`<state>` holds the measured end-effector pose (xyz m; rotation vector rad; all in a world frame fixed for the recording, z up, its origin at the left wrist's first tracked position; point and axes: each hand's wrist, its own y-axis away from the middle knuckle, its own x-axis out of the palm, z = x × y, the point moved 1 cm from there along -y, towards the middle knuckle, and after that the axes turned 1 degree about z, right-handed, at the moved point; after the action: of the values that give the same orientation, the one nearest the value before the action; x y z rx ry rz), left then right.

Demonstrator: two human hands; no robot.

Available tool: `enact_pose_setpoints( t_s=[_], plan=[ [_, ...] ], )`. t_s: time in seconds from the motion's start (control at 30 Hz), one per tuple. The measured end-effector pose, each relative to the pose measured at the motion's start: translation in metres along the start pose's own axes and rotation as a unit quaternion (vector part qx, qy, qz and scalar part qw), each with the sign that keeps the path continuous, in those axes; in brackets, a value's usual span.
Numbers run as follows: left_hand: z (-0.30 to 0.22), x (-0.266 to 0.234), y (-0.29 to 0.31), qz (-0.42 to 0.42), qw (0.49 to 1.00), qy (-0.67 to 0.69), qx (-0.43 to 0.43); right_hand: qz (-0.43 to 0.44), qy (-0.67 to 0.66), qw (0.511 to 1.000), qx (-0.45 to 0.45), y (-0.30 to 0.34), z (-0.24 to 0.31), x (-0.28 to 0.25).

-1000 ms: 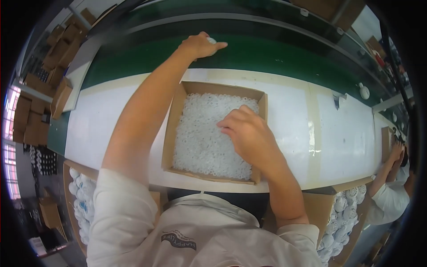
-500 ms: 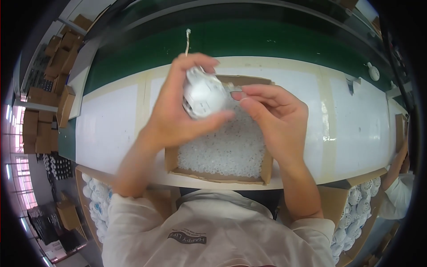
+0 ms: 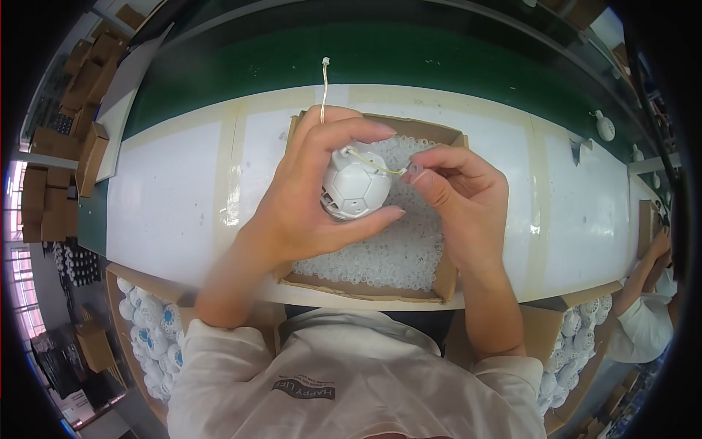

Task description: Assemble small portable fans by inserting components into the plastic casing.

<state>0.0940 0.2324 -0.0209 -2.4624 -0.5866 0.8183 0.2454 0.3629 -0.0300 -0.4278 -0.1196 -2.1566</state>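
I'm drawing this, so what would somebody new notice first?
Probably the white ball in the left hand, mid-picture, its thin wire running toward the right hand. Below them, a box holds heaps of clear rings. Cartons of round white things stand at both lower sides.

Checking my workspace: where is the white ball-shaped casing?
In the head view, the casing is in the left hand, over the cardboard box, left of the right hand.

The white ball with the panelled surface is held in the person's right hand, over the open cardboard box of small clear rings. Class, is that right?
Not quite: the hand is wrong. The head view shows the white ball held in the left hand, over the open cardboard box of small clear rings.
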Motion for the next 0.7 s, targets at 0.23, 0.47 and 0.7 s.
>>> enact_pose_setpoints(
  t_s=[0.23,0.47,0.7],
  plan=[
    [0.000,0.003,0.001,0.000,1.000,0.005,0.009,0.055,0.016,0.998,-0.021,-0.001,0.001,0.005],
    [-0.014,0.005,-0.003,-0.017,0.988,-0.154,0.001,0.074,0.179,0.969,-0.151,0.002,0.001,0.003],
    [-0.008,0.007,-0.003,-0.090,0.965,-0.237,0.059,0.037,0.199,0.949,-0.241,0.002,0.002,0.007]
  ],
)
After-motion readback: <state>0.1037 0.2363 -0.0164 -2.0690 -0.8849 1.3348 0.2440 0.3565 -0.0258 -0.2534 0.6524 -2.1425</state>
